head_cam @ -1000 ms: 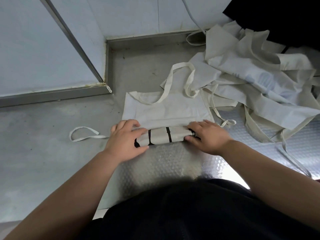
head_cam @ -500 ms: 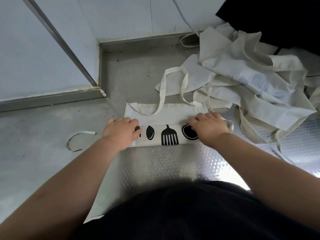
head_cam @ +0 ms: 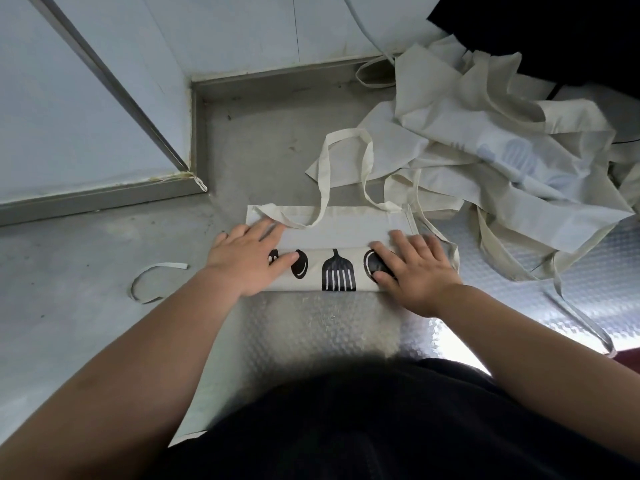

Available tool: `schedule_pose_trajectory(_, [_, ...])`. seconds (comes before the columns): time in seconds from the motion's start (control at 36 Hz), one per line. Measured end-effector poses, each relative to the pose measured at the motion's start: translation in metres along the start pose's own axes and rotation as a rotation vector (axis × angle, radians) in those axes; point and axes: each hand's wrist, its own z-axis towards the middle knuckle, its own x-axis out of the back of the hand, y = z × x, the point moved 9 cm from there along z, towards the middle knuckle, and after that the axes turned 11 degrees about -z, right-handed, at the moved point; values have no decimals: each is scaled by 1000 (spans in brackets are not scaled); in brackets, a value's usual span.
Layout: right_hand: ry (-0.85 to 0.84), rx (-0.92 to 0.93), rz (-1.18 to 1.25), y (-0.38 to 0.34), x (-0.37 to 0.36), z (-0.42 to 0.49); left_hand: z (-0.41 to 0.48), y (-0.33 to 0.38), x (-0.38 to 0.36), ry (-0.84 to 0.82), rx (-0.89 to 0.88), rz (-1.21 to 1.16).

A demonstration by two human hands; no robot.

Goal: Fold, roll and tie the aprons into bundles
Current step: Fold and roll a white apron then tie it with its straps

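A cream apron (head_cam: 332, 233) lies folded on the floor in front of me, its near part wound into a roll (head_cam: 332, 271) printed with black kitchen utensils. My left hand (head_cam: 247, 259) presses flat on the roll's left end, fingers straight and reaching onto the flat cloth. My right hand (head_cam: 412, 268) presses on the right end, fingers extended over a black print. The neck strap (head_cam: 343, 168) loops away beyond the apron. One tie strap (head_cam: 152, 282) curls on the floor to the left.
A heap of loose cream aprons (head_cam: 502, 143) lies at the right, straps trailing toward me. A silver textured mat (head_cam: 322, 327) is under the roll. Walls with a metal skirting (head_cam: 104, 199) close the left and far sides. Black cloth (head_cam: 554, 32) is at top right.
The roll has advanced away from me, turning so the utensil prints now face up. Less flat apron remains beyond it. Both hands went from curled round the roll to pressing flat.
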Motion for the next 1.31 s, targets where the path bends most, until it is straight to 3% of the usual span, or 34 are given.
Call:
schedule_pose_trajectory(0.25, [118,-59,117,7,16,-12,-3,2,1,97,23,21])
schedule_pose_trajectory(0.36, [159,-60,49,-3,23,-15,-4,-1,2,135,35,49])
schedule_pose_trajectory(0.42, [176,-40,-18,-10,27,-17,-6,7,2,152,-42,64])
schedule_pose_trajectory(0.5, [141,74,-14,-27,27,-15,-4,19,-7,15,-163,3])
schedule_pose_trajectory(0.64, [111,181,111,-34,27,-10,18,6,-6,-147,-20,-268])
schedule_pose_trajectory(0.69, [114,189,98,-32,27,-9,30,-13,0,-79,116,-477])
schedule_pose_trajectory(0.83, [103,199,118,-32,26,-8,15,-65,32,402,333,-707])
schedule_pose_trajectory(0.94, [113,204,88,-31,27,-4,-9,-51,37,544,122,-697])
schedule_pose_trajectory(1.11, [182,221,80,-31,46,-1,-39,15,15,350,-315,-428])
schedule_pose_trajectory(1.19, [149,171,89,-23,50,1,-39,18,-11,116,-273,-218])
schedule_pose_trajectory(1.31, [127,202,99,-20,56,7,-31,8,-4,116,-243,-338])
